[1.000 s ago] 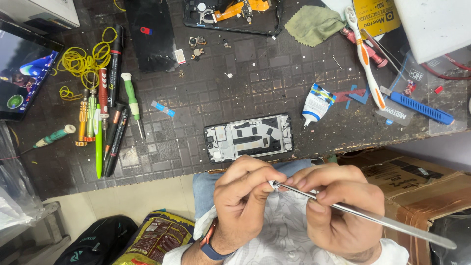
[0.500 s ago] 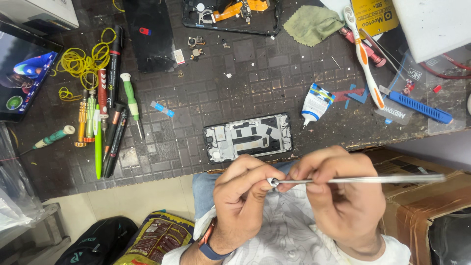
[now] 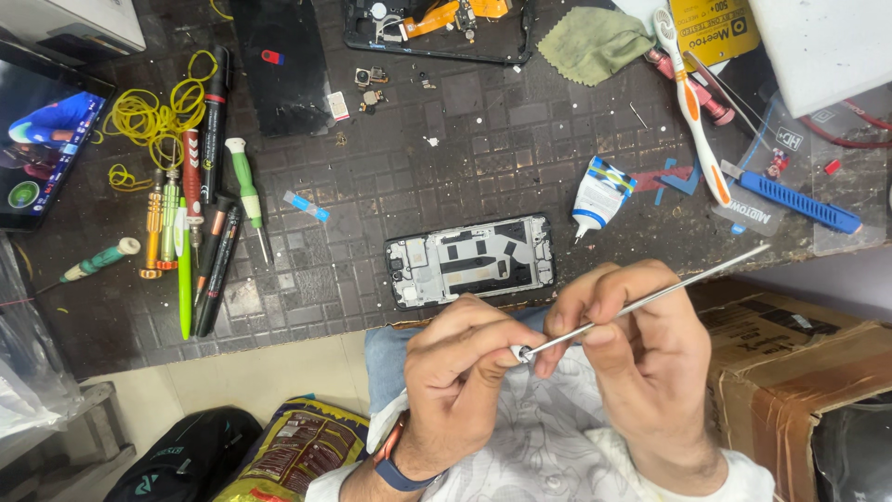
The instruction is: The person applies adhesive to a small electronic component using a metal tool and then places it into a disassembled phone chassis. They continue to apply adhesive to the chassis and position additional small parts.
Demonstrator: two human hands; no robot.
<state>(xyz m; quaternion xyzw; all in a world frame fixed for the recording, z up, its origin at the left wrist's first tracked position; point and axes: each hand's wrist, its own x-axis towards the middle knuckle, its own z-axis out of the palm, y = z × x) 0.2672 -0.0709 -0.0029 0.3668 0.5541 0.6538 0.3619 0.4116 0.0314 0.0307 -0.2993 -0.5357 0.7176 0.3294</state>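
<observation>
Pinching a thin silver metal rod (image 3: 650,299) between thumb and fingers, the right hand (image 3: 641,358) is closed around it, with the rod slanting up to the right. The left hand (image 3: 465,372) is closed too, fingertips gripping a small white piece (image 3: 518,352) at the rod's lower end. Both hover over the lap, just below the dark tiled surface (image 3: 446,158), near a stripped grey phone frame (image 3: 471,258).

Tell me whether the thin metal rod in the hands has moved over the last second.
Yes. The metal rod has swung: its far end rose from low beside the cardboard box up to the table edge.
</observation>
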